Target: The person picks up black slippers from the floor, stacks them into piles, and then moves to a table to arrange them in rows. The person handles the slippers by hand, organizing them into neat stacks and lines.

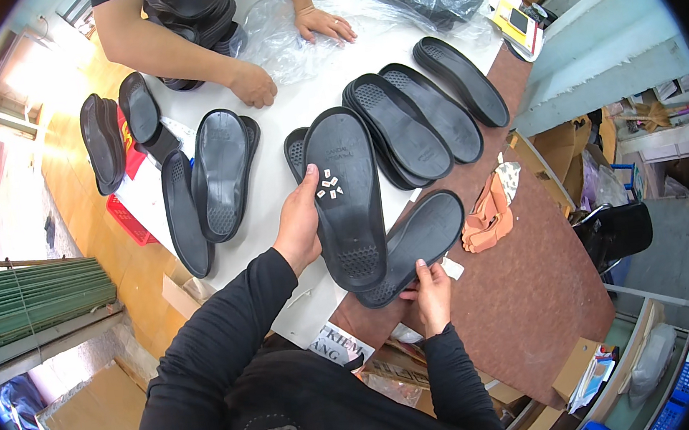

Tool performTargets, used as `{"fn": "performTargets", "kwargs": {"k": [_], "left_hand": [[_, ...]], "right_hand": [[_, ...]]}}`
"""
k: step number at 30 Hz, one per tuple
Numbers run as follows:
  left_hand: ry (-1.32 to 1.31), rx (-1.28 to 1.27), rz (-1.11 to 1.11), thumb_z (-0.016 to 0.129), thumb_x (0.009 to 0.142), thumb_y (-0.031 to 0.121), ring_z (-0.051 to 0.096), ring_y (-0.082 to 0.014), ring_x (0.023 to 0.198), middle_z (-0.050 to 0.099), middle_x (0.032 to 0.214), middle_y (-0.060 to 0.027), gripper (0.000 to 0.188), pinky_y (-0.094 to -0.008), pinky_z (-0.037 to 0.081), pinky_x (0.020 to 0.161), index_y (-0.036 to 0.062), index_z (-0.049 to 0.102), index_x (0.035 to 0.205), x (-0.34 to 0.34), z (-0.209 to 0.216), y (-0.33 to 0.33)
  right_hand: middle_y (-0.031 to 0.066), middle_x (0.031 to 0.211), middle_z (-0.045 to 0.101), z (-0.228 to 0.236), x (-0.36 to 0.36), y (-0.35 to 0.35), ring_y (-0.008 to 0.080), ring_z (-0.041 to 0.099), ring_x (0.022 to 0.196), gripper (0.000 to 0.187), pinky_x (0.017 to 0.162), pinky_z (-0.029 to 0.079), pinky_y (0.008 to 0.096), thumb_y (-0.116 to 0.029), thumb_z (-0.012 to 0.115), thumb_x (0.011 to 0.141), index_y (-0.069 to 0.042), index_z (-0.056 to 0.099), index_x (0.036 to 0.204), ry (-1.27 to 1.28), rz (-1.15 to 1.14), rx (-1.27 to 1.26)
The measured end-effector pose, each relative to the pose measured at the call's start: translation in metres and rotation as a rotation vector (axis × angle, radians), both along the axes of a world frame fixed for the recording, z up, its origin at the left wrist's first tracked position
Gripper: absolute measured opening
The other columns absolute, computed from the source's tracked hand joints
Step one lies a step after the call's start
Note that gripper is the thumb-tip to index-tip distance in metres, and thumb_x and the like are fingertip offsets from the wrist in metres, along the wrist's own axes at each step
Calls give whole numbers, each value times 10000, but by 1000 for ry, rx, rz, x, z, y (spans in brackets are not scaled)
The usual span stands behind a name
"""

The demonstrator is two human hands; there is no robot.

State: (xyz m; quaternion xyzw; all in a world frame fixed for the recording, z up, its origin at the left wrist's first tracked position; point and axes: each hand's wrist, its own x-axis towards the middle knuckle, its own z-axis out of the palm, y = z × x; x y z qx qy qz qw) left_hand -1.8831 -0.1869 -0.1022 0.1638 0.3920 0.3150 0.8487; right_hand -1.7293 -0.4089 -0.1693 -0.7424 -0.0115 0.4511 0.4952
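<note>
My left hand (299,230) grips the left edge of a black shoe sole (352,235), its thumb lying on top. Several tiny white tags (329,184) rest on that sole's upper face, beside the thumb. With thumb and fingers, my right hand (432,296) pinches the near edge of a second black sole (424,234), which lies slanted and partly under the first. Behind the left-hand sole, the tip of another black sole (296,150) shows. What lies under my left fingers is hidden.
More black soles lie to the right (415,128) and left (223,173) on the white tabletop (286,301). Opposite, a co-worker's hands (325,26) rest near clear plastic wrap (276,46). Orange foot-shaped pieces (489,212) lie on the brown surface (539,304). A phone (518,20) sits at the far right.
</note>
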Motion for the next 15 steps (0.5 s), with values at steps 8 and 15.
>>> {"fn": "performTargets", "kwargs": {"k": [8,15], "left_hand": [[248,132,-71,615,984,380,680,-178,872,686,1034,-102,450,-326,567,780,-32,574,1162,-2,-6,0],[143,29,-61,683,947,283,674,-158,831,680,980,-81,358,-308,570,732,-8,589,1133,-2,0,3]], "right_hand": [[75,715,627,-31,9,-3,141,589,502,383,391,523,265,-358,506,1032,-7,575,896,9,-7,-1],[68,594,576,-38,10,0,149,517,374,400,296,449,269,-354,535,1015,-11,552,810,-67,-11,-44]]}}
